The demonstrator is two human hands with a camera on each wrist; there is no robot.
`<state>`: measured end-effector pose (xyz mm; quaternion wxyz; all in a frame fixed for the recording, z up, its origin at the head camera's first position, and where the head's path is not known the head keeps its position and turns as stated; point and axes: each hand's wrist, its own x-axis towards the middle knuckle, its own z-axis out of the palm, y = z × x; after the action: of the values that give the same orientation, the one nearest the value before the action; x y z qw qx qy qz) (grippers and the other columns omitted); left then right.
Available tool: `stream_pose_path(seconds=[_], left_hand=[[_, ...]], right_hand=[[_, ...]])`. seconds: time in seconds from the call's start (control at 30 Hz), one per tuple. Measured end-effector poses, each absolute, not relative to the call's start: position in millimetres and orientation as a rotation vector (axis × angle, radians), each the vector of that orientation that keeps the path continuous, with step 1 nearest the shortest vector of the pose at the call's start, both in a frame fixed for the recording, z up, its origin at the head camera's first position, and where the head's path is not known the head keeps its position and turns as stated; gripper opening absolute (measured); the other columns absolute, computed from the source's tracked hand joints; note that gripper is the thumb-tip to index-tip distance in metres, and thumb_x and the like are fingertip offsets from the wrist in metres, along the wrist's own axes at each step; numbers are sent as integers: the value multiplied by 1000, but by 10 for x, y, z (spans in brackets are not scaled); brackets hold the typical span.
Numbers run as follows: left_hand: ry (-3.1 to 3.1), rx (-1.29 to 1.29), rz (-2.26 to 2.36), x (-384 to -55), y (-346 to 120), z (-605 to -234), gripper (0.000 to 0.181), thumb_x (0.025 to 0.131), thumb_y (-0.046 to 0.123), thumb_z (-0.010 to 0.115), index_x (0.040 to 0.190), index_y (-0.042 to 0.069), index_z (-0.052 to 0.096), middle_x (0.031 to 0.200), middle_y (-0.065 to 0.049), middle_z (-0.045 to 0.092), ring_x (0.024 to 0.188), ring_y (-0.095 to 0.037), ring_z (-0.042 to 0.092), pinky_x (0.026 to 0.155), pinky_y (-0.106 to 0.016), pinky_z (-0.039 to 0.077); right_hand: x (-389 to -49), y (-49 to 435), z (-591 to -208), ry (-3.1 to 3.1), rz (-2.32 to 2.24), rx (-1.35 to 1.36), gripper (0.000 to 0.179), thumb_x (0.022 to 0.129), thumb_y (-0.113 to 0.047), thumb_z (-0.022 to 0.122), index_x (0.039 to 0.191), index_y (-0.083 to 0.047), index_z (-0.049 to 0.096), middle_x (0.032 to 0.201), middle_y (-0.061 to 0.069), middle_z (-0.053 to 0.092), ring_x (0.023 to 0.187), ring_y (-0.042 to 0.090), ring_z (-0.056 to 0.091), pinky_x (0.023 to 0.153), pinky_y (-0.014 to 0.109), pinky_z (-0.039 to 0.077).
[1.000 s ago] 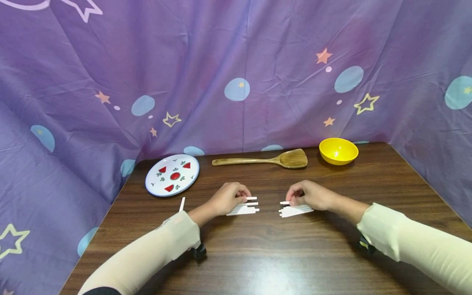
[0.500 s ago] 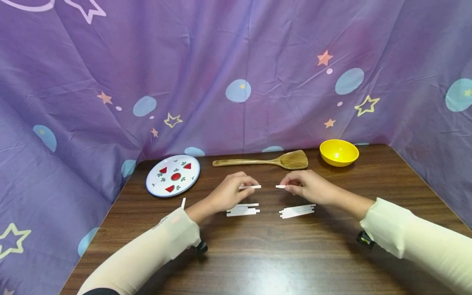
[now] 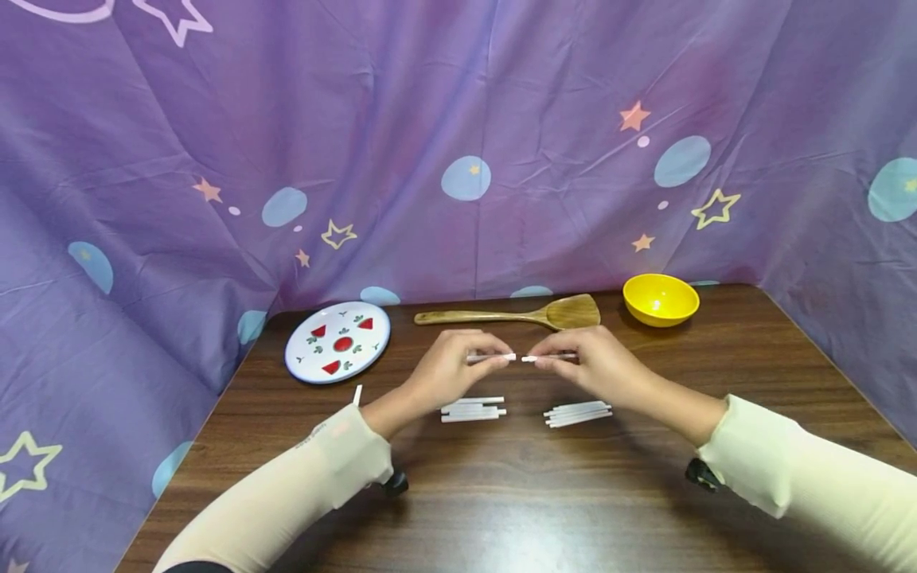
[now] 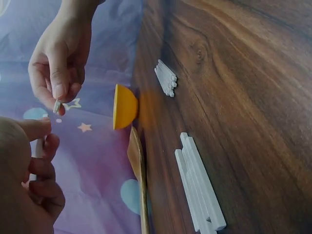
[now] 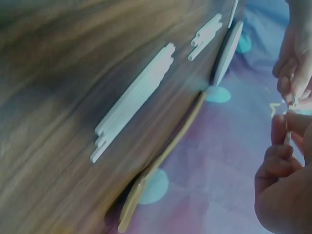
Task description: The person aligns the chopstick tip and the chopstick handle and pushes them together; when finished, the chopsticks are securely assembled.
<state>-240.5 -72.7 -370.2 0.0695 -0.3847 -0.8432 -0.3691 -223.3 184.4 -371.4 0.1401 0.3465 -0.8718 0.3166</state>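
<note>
By the left hand point(image 3: 450, 370), a white stick point(image 3: 511, 356) is pinched between nearly closed fingers point(image 3: 489, 342), by the right hand point(image 3: 602, 366) a second stick point(image 3: 528, 359); sleeve print point(image 3: 312, 434) behind the left fingers cannot be read.

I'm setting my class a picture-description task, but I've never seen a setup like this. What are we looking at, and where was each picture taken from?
There is no machine here: a person is working with bare hands. The wide view comes from a camera worn on the head, looking forward and down. The two closer views come from the wrists, so the scene looks turned on its side.

The left hand pinches a thin white stick; the right hand pinches another white stick. Their near ends face each other with a small gap.

On the brown table lie a left bundle and a right bundle of similar sticks, a lone stick, a patterned plate, a wooden spatula and a yellow bowl.
</note>
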Motion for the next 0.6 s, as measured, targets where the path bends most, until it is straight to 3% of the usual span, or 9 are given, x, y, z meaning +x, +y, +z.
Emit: stream_pose_path(seconds=[0.23,0.6], left_hand=[[-2478,-1180,-1104,-2356,-717,-3677,10,94,20,77,102,14,80,94,2,76,87,-9,69,81,-23,55],[-2445,-1203,-1157,-2335,-689,-3668,6,94,15,77,98,12,79,92,2,76,86,-9,68,81,-22,55]], right_hand=[[-2137,1779,-3723,-2432,951,960,12,88,-8,81,97,-16,80,87,-12,76,76,3,66,67,26,56],[-2117,1751,-3688,-2414,965,982,9,89,-8,81,95,-14,79,88,-13,76,78,2,67,69,26,58]])
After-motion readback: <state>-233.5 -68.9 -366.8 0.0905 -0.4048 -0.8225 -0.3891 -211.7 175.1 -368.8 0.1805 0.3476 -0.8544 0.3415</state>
